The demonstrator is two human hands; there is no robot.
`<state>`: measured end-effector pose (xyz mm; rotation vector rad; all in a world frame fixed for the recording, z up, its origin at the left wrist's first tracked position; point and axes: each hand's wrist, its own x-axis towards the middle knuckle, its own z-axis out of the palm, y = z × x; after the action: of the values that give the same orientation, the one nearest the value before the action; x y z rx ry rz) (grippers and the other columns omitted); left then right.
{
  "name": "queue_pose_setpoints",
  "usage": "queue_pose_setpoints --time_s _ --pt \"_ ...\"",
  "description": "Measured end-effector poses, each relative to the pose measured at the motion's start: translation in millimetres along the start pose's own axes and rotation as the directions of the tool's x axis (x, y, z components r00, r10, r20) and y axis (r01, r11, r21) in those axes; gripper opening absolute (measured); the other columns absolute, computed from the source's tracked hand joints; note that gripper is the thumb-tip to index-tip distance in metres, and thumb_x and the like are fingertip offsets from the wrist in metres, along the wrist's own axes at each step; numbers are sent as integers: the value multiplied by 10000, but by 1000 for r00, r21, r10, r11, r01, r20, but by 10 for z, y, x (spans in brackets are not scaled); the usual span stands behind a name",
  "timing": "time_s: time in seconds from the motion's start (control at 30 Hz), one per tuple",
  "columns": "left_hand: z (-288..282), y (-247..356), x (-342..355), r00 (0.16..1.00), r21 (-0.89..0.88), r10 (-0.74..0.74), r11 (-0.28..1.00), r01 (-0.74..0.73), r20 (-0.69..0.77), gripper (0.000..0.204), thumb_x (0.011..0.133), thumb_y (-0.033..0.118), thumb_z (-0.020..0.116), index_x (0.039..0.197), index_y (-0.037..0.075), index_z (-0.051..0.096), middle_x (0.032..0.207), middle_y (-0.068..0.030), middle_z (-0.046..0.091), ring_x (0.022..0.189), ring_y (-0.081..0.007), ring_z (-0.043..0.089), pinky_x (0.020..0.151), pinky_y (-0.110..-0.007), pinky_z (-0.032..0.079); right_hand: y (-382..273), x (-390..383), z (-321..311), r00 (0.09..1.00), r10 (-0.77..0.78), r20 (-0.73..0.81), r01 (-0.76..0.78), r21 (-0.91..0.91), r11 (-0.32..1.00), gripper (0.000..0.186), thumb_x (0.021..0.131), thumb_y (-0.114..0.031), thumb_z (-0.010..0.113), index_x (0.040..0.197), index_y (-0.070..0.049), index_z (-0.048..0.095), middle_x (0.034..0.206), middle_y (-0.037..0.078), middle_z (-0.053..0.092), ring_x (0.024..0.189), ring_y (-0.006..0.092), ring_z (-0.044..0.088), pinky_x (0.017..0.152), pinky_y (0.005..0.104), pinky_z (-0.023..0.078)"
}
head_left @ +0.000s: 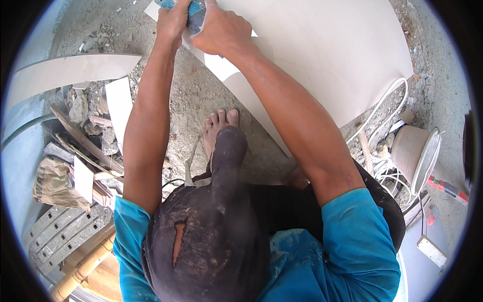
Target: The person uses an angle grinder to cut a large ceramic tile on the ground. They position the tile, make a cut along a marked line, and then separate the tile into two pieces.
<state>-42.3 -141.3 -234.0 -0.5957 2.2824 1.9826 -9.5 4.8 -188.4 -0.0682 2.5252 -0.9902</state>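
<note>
Here, taking the large cream tile (322,55) as landmark and working left to right. Far left of it, a crumpled paper sack (50,183) is lying in rubble with narrow tile offcuts (119,108). At the tile's near-left edge, the left hand (171,22) is wrapping closed around a blue tool (195,15), mostly hidden. The right hand (221,32) is clamping over the same tool from the other side, fingers curled tight. Below the tile's edge, 1 bare foot (217,132) is resting on gritty concrete. Right of the tile, white cable (390,108) is looping beside an overturned bucket (415,153).
</note>
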Motion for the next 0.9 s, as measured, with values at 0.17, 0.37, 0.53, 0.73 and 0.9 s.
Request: queue_pose_setpoints --time_s 0.17,0.37,0.53,0.73,0.9 --pt "26 -21 -26 1000 42 -2 999 3 -26 440 894 408 704 1112 29 653 910 -51 662 794 -159 614 731 -329 504 30 -36 9 1000 9 18 -9 -18 1000 656 743 -310 765 1289 -35 527 1114 157 718 1043 328 707 857 462 565" --pt "53 -59 -82 999 42 -13 999 15 -36 446 895 408 702 1114 23 650 923 -57 662 806 -159 613 741 -328 504 -49 -205 -287 998 11 67 -14 49 999 627 864 -380 663 1367 -56 476 1259 231 657 1163 403 645 988 530 494" --pt "87 -75 -141 1000 -2 -16 1000 16 -6 435 903 389 700 1128 20 645 934 -60 665 814 -164 618 747 -332 507 -3 -242 -236 1000 17 26 -18 41 999 602 868 -376 652 1349 -52 493 1252 233 659 1160 407 645 984 533 495" --pt "113 -96 -189 1000 -33 -11 999 11 6 434 911 377 695 1140 12 639 946 -64 670 822 -171 625 751 -338 512 40 -303 -246 1000 2 17 -3 46 999 642 866 -379 649 1391 -55 469 1264 235 654 1161 411 644 988 537 492" --pt "126 -123 -221 1000 -13 -9 1000 10 7 450 909 389 693 1145 9 640 951 -66 671 828 -174 626 754 -342 514 78 -272 -193 998 39 48 -39 3 999 636 864 -374 647 1385 -57 465 1262 236 655 1152 413 648 987 542 491"
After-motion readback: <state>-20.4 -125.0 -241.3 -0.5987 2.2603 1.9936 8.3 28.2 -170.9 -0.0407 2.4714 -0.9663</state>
